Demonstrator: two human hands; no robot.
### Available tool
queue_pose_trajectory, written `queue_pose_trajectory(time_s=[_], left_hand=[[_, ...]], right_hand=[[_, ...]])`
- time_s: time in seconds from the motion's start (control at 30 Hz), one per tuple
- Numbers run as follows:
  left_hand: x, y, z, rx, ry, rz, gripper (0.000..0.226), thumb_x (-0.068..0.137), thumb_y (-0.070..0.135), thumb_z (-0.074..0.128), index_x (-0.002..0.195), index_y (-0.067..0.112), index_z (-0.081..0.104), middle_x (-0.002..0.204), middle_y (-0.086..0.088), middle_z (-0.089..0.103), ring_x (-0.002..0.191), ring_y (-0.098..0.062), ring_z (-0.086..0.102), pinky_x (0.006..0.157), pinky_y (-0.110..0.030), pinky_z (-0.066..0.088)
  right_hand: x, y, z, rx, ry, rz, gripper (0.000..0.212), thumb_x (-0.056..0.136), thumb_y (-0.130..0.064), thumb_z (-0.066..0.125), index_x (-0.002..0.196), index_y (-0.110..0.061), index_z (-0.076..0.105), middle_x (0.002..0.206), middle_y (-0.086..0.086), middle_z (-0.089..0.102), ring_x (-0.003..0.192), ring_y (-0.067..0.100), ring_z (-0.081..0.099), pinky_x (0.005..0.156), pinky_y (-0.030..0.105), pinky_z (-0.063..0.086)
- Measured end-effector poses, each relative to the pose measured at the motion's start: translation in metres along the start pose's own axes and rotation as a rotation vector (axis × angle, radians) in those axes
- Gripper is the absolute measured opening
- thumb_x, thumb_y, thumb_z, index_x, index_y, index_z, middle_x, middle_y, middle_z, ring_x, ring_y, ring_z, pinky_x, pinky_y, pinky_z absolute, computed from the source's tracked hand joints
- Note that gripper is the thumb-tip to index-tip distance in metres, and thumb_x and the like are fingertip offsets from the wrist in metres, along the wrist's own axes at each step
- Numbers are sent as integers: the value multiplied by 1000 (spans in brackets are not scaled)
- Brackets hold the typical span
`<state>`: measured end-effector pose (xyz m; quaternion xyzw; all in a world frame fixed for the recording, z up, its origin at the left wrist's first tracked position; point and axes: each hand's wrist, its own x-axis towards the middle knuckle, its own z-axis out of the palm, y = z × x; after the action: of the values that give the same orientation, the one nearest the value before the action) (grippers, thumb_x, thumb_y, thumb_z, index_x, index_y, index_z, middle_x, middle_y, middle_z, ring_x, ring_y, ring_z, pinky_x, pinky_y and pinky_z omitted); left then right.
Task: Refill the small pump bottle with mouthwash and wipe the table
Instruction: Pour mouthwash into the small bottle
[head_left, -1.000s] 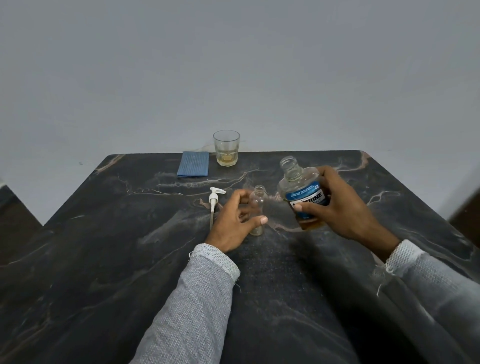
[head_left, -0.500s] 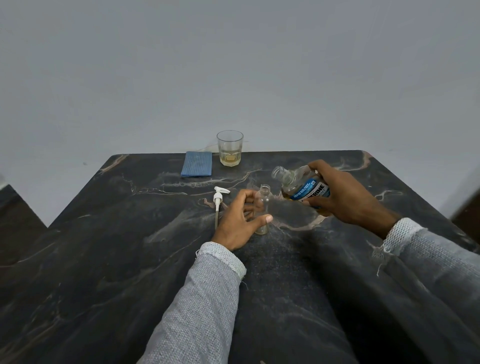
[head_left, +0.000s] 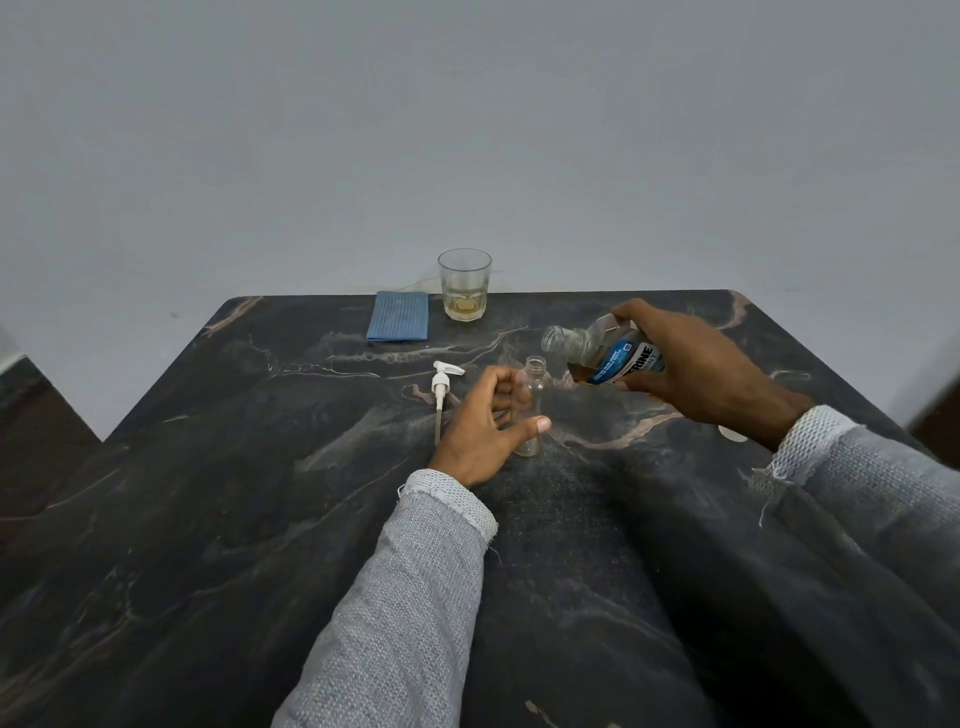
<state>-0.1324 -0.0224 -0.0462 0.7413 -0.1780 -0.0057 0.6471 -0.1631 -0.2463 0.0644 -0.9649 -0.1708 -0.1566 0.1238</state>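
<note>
A small clear bottle (head_left: 535, 387) stands upright and uncapped at the middle of the dark marble table (head_left: 260, 519). My left hand (head_left: 483, 431) holds it around its lower body, thumb in front. My right hand (head_left: 696, 371) grips the mouthwash bottle (head_left: 608, 351), blue label, amber liquid, no cap. That bottle is tipped almost flat, its open mouth pointing left just above and right of the small bottle's neck. The white pump head (head_left: 442, 387) with its tube lies on the table left of my left hand.
A folded blue cloth (head_left: 398, 323) lies at the table's far edge. Beside it stands a glass tumbler (head_left: 464, 285) with a little amber liquid. A small white round thing (head_left: 730, 434) shows under my right wrist. A grey wall rises behind the table.
My right hand has tipped the mouthwash bottle from upright to nearly flat and brought its mouth closer to the small bottle's neck. My left hand has kept its hold.
</note>
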Motion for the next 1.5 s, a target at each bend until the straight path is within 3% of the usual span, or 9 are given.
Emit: queue_pose_trajectory(time_s=[0.4,0.67,1.0,1.5], left_hand=[[2,-2,0,9,3,8,45,76,18,80,106,35,51,108,6,63,107,-13,62,96,-29,49],[2,-2,0,18,0,1,49,76,16,80,116,21,51,109,3,62,107,-15,62,97,-31,50],[0,1,0,9,7,-2,45,76,15,79,109,28,52,109,1,62,107,-16,62,98,-35,50],[-2,5,0,20,5,-19,47,77,14,79,114,24,51,111,-1,63,108,-17,62,100,-37,50]], right_hand=[[1,-6,-5,-45,-12,-2,62,78,-18,79,131,-14,47,123,12,64,106,30,62,83,40,52],[3,-9,-9,-59,-24,-2,62,79,-18,78,132,-14,47,125,13,63,108,32,60,86,42,51],[4,-10,-11,-87,-37,0,62,79,-19,78,132,-15,47,125,13,63,109,32,60,88,44,51],[5,-15,-16,-114,-39,-12,60,79,-17,78,131,-13,49,124,14,64,109,33,61,88,45,52]])
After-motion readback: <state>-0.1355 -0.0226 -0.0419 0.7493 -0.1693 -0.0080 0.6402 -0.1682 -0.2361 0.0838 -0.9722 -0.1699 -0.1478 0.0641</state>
